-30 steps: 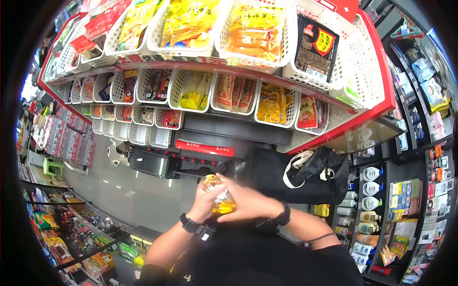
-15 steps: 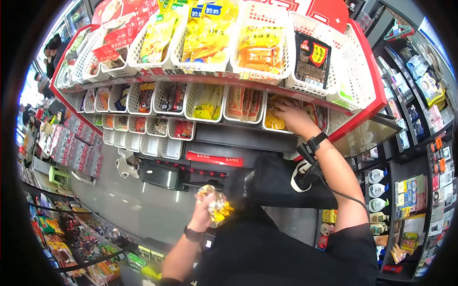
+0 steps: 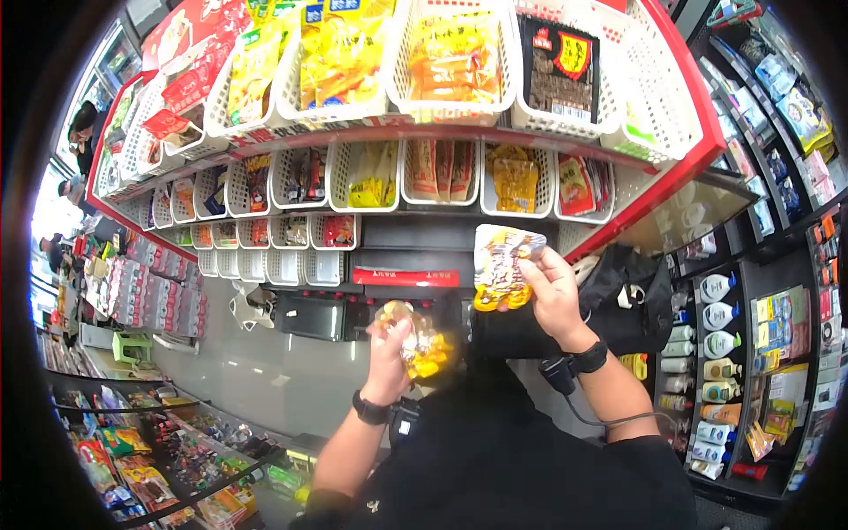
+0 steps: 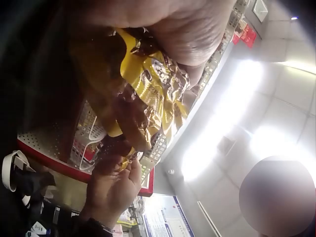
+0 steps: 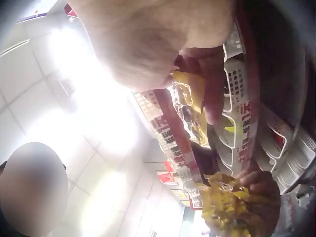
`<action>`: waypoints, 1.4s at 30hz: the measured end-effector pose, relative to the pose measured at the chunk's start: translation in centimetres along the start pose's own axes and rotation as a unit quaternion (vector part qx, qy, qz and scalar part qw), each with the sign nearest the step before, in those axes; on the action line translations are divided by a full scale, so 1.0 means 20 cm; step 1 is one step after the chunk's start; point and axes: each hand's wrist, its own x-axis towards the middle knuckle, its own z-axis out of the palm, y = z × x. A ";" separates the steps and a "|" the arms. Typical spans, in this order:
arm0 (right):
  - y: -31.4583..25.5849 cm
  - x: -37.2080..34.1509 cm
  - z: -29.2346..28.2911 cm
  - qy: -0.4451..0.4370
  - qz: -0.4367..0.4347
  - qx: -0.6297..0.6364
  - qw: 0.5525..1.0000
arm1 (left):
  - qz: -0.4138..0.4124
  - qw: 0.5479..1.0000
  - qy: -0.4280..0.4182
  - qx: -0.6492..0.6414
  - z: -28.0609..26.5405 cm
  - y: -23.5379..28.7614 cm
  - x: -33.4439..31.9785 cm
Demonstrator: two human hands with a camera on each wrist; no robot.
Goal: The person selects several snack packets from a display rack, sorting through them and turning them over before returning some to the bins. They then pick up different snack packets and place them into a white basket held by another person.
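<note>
My left hand (image 3: 387,360) grips a bunch of crinkled yellow snack packets (image 3: 427,348) in front of my body. Shiny gold and yellow foil of these packets (image 4: 148,81) fills the middle of the left wrist view. To the right and a little higher, my right hand (image 3: 556,293) pinches one flat snack packet (image 3: 503,269) by its right side, thumb across its front. This packet is pale with dark print at the top and yellow at the bottom. Beyond it, a white basket (image 3: 488,205) on the middle shelf holds similar yellow packets (image 3: 515,173).
A red-edged shelf unit (image 3: 689,132) carries white baskets of bagged snacks in tiers. A black bag (image 3: 632,291) lies below its right end. Bottles (image 3: 720,314) line a rack at right; packaged goods (image 3: 132,464) fill a display at lower left.
My right hand left the bunch, reached into the middle-shelf basket of yellow packets, and has come back down with one packet. The left hand keeps hold of its bunch.
</note>
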 end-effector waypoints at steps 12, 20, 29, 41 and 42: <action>0.14 -0.15 0.27 -0.050 -0.069 -0.257 0.963 | 0.041 0.998 -0.051 -0.018 0.19 -0.05 0.16; 0.19 -0.05 0.30 -0.115 -0.107 -0.442 0.883 | -0.076 0.989 -0.025 -0.125 0.05 -0.19 0.21; 0.13 0.22 0.24 -0.173 -0.171 -0.440 0.864 | -0.094 0.978 -0.021 -0.183 -0.08 -0.16 0.19; -0.06 0.69 -0.24 0.019 -0.225 -0.745 0.628 | -0.041 0.977 0.083 -0.194 -0.35 -0.17 0.07; -0.07 0.67 -0.24 -0.008 -0.201 -0.704 0.682 | -0.028 0.976 0.052 -0.211 -0.33 -0.13 0.05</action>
